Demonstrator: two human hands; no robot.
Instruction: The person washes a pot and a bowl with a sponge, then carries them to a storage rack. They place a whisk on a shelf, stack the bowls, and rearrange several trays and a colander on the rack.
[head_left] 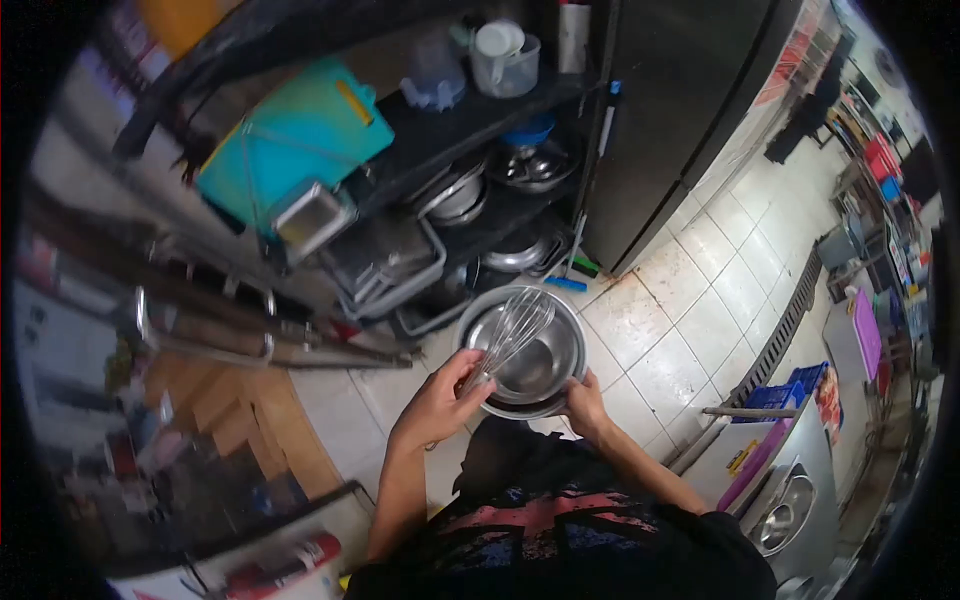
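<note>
My left hand (pixel 437 405) is closed around the handle of a wire whisk (pixel 524 322). The whisk's wire loops point up and away, over the mouth of a round stainless steel bowl (pixel 572 352). On the bowl's near right side, my right hand (pixel 585 408) grips the rim with the thumb on top. A second rim shows along the bowl's near edge, perhaps another bowl nested with it. The inside looks bare and shiny. Both hands are in front of my body, above the tiled floor.
Ahead stands a dark shelf rack (pixel 430 140) with metal pots (pixel 455 195), plastic jugs (pixel 505 65) and a teal board (pixel 300 140). A tall dark cabinet (pixel 670 130) rises beside it. Right are a floor drain (pixel 785 330), a blue crate (pixel 775 400) and a steel counter (pixel 815 520).
</note>
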